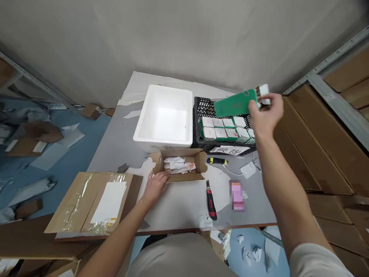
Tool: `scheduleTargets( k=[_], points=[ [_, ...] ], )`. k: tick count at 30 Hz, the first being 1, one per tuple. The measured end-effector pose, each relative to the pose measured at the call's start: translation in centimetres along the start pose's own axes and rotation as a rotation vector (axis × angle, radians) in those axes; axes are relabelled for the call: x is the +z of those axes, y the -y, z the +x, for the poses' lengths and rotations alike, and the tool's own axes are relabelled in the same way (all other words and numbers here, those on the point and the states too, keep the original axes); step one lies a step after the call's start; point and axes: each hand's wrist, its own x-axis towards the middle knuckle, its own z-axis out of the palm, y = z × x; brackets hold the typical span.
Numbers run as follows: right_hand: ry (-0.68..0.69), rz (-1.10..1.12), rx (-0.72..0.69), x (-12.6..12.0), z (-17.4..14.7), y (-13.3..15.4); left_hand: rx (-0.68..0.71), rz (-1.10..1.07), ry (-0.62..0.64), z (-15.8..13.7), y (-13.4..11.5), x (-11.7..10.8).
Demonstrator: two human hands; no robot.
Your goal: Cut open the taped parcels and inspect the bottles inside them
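Note:
My right hand (268, 113) grips a slim green box (235, 104) by its opened white end, holding it tilted over the black plastic crate (197, 127). Several white-topped green boxes (221, 132) stand in rows inside that crate. On the table, my left hand (157, 185) holds the near left edge of a small open cardboard box (184, 177), its fingers curled over the wall. Crumpled white paper (177, 164) lies in the cardboard box. Whatever is inside the green box is hidden.
Left of the crate stands a white foam box (141, 132). A red-black utility knife (211, 202), a yellow-black knife (217, 161) and a blurred pink item (237, 196) lie on the table (184, 200). A taped carton (86, 200) sits front left; stacked cartons (314, 134) stand right.

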Motion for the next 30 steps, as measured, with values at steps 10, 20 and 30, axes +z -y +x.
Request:
scheduleTargets(
  k=[10, 20, 30],
  points=[
    [0.404, -0.217, 0.400, 21.4, -4.1, -1.4, -0.024, 0.043, -0.008, -2.9, -1.2, 0.2],
    [0.694, -0.284, 0.390, 21.5, -6.3, -2.8, -0.086, 0.030, -0.037, -3.2, -1.6, 0.8],
    [0.370, 0.239, 0.125, 7.0, -14.6, -3.8, -0.184, 0.023, -0.215, -5.3, -1.9, -0.4]
  ],
)
